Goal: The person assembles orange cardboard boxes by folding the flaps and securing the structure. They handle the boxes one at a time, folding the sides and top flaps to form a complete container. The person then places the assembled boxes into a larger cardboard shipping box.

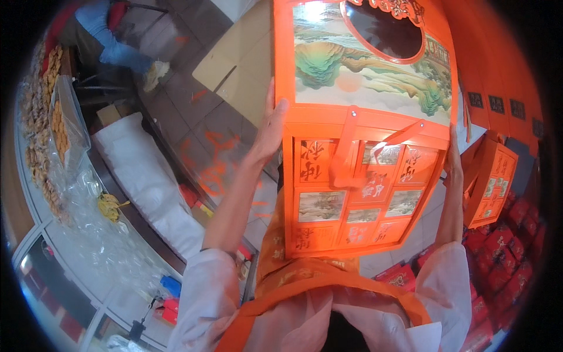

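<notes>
Head view: both hands are on a big orange gift box (381, 120), held up in front of the body and over the apron (305, 270). Left hand (271, 129) is pressed along the box's left side, thumb up by the edge, most of the fingers hidden. Right hand (454, 157) presses on the opposite side; can't really tell how its fingers sit. So it's basically clamped between the two. Upper panel has a green landscape and a dark oval window, lower part is a grid of small packs, with orange straps (346, 152) hanging across. Off right there's a second orange box (492, 185) near piled red packages (501, 249). Left side: clear plastic wrappers (97, 214) and a long white bundle (141, 167). Flattened cardboard (237, 56) is on the floor.
</notes>
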Demonstrator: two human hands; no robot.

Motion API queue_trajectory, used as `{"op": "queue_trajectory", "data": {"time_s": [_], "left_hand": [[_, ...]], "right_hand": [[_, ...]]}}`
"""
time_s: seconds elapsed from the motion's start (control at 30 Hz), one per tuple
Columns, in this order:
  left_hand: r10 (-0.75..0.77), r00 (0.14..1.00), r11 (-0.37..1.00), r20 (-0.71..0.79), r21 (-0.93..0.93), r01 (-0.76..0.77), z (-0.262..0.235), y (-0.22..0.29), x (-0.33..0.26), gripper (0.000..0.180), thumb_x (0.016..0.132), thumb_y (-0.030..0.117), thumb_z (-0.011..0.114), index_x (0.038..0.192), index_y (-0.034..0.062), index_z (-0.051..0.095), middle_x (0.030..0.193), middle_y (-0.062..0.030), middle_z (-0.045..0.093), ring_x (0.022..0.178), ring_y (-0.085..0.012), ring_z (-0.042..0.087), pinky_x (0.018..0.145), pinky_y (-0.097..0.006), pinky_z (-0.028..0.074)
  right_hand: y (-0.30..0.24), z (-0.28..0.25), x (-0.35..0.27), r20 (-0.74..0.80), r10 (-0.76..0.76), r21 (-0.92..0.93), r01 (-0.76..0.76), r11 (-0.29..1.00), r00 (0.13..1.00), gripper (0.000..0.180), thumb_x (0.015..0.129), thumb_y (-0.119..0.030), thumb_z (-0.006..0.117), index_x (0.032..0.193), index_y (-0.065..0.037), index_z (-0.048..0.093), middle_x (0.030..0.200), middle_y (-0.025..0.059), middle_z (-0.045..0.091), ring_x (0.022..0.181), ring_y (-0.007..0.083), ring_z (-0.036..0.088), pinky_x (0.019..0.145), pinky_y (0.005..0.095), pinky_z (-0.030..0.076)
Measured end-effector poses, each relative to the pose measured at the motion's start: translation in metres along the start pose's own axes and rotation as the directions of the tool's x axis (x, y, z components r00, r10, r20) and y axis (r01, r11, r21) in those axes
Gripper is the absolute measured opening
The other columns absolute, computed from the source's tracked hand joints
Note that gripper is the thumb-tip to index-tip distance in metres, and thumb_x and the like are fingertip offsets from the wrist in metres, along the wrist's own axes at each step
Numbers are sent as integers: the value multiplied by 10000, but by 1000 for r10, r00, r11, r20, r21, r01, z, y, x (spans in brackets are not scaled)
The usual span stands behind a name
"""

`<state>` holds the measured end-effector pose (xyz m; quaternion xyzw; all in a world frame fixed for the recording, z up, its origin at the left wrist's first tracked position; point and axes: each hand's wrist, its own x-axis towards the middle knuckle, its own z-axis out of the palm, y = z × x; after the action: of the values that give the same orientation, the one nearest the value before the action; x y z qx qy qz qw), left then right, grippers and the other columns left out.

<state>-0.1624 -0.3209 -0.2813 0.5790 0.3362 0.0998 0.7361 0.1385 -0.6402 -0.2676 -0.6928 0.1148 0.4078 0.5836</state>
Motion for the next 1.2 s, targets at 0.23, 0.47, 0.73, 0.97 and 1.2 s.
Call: {"op": "queue_trajectory", "data": {"time_s": [0.23,0.47,0.73,0.97,1.2], "left_hand": [[58,998,998,-32,-9,-59,2,-5,-3,652,887,328,371,1348,59,-3,1370,-129,163,1246,-210,209,1001,-302,195],[-89,992,980,-92,-186,70,30,-26,-50,654,873,316,416,1338,48,42,1230,-119,341,1078,-187,410,900,-307,341],[-238,969,961,59,-132,244,11,-86,-57,448,898,362,344,1171,7,317,1141,-136,409,982,-180,457,862,-303,355],[-102,983,897,-152,412,157,1,-46,-32,430,863,306,422,1169,6,384,1127,-123,451,1016,-195,448,871,-313,338],[-7,958,894,-288,427,135,12,-24,24,360,815,155,520,1132,3,443,1038,-78,527,944,-172,498,795,-296,389]], "right_hand": [[-2,1,0,-7,8,-16,-8,1000,1000,623,848,-515,358,1277,-66,311,1248,83,400,1117,198,421,910,325,373],[49,-28,-18,76,-62,-65,67,996,995,640,845,-514,371,1282,-53,298,1255,88,389,1130,204,401,931,313,344],[76,-38,-36,102,-7,-76,15,997,995,635,849,-481,406,1252,5,336,1213,100,420,1071,172,430,901,286,345],[98,-44,-53,-46,-69,-201,58,978,997,630,845,-478,417,1225,23,372,1184,107,442,1048,163,441,889,279,345],[88,-31,-63,-57,-144,-166,133,977,988,619,826,-468,462,1163,50,436,1109,120,490,996,153,465,863,266,354]]}}
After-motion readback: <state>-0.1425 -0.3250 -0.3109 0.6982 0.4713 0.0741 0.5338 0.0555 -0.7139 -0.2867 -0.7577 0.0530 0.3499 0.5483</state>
